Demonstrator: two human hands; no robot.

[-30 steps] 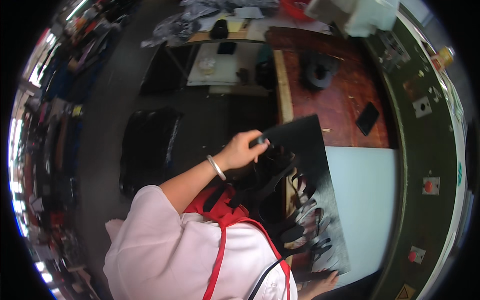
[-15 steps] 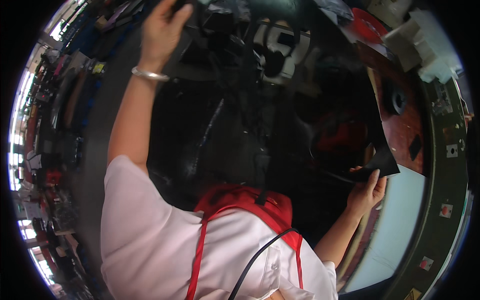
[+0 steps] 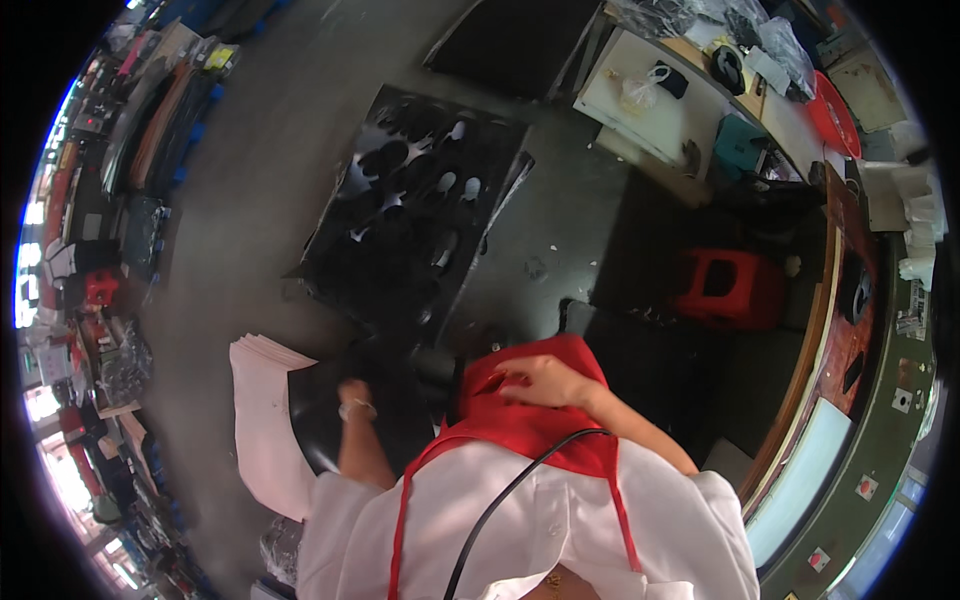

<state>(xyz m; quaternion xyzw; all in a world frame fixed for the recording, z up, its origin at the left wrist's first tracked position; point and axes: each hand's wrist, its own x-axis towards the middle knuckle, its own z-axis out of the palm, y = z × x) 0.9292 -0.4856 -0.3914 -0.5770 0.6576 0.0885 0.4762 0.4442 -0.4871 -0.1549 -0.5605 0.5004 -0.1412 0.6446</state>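
At lower left, white sheets (image 3: 262, 430) lie partly under a black sheet (image 3: 318, 412), perhaps for easy reach. The left hand (image 3: 355, 394) is over the black one; its grip is blurred, so I cannot tell if it closes. Ahead, cut sheets (image 3: 395, 245) lie flat on the floor, probably against creasing. The right hand (image 3: 548, 381) bends at the apron (image 3: 540, 430), grip also unclear. 1 red stool (image 3: 742, 290) stands left of the desk (image 3: 846, 335).

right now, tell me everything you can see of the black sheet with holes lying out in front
The black sheet looks thin and roughly rectangular, perhaps rubber or plastic, with a slight sheen. Many rounded and elongated openings pierce it, some sole-shaped, several showing pale. It lies roughly flat, slanted in view, beyond the left hand and right hand, touched by neither. Its near end blends into darkness.
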